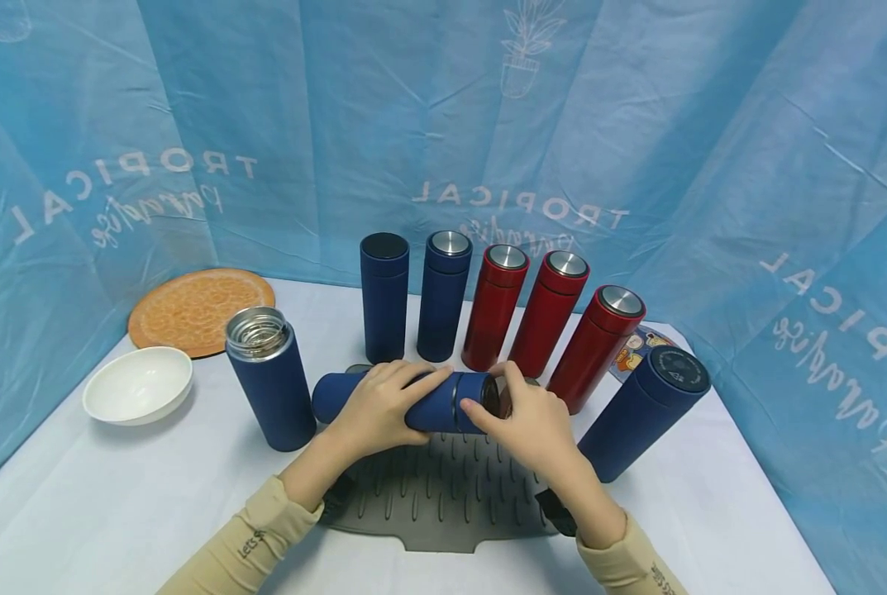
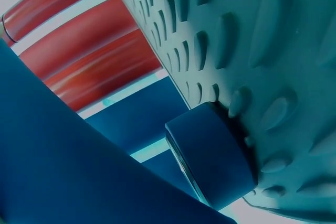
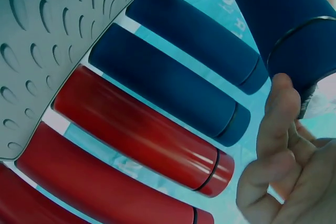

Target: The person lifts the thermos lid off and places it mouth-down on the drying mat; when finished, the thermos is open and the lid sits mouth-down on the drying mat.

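Observation:
A blue thermos bottle [image 1: 440, 413] lies sideways over the ridged grey mat [image 1: 443, 496]. My left hand [image 1: 383, 409] grips its body from above, thumb on the near side. At the right end, my right hand [image 1: 536, 417] holds the dark-ended lid [image 1: 473, 392] between thumb and fingers; a thin seam ring shows beside the lid. To the left stands a lidless blue thermos bottle [image 1: 275, 405], its steel mouth exposed. The left wrist view shows a loose blue lid [image 2: 210, 156] on the mat, which the held bottle hides in the head view.
Two blue bottles [image 1: 385, 306] and several red bottles [image 1: 495, 314] stand behind the mat. Another blue bottle [image 1: 636, 417] is close by my right forearm. A white bowl [image 1: 138, 388] and a round orange board [image 1: 197, 310] sit at left. A patterned piece [image 1: 629, 357] lies behind the right-hand bottles.

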`<action>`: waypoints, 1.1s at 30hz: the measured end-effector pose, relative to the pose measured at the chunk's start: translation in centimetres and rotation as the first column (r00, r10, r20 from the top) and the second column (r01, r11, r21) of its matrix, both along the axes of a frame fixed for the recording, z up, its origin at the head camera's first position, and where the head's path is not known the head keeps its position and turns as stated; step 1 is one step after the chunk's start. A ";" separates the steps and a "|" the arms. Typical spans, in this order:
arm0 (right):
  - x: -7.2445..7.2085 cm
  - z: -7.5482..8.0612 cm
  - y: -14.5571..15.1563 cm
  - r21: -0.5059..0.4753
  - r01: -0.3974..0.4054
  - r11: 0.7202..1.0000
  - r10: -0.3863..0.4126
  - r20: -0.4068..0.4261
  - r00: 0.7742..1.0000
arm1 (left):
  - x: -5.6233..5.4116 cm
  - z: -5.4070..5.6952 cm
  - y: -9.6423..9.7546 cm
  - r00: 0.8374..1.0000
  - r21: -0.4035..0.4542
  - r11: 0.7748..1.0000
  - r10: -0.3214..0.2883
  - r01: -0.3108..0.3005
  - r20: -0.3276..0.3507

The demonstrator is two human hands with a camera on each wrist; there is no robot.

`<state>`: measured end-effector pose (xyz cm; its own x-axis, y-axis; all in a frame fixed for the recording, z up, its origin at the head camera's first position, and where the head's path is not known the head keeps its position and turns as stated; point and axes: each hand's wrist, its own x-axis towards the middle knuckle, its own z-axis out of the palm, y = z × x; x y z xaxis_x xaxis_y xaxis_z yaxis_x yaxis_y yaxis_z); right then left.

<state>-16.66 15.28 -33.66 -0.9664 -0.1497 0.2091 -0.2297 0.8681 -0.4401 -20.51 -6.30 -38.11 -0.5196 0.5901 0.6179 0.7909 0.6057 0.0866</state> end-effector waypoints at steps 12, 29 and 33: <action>-0.1 -0.3 1.6 -0.063 -0.223 0.973 0.219 -0.059 0.974 | -0.2 0.3 -0.1 1.000 -0.005 1.000 -0.002 0.002 -0.017; -0.3 -0.4 1.9 0.021 -0.313 0.950 0.313 -0.114 0.943 | 0.0 0.1 -0.1 1.000 -0.023 1.000 -0.013 0.013 -0.011; -0.1 -0.1 1.2 -0.034 -0.136 0.990 0.135 -0.020 0.991 | 0.0 0.0 0.0 1.000 -0.024 1.000 -0.012 0.011 -0.020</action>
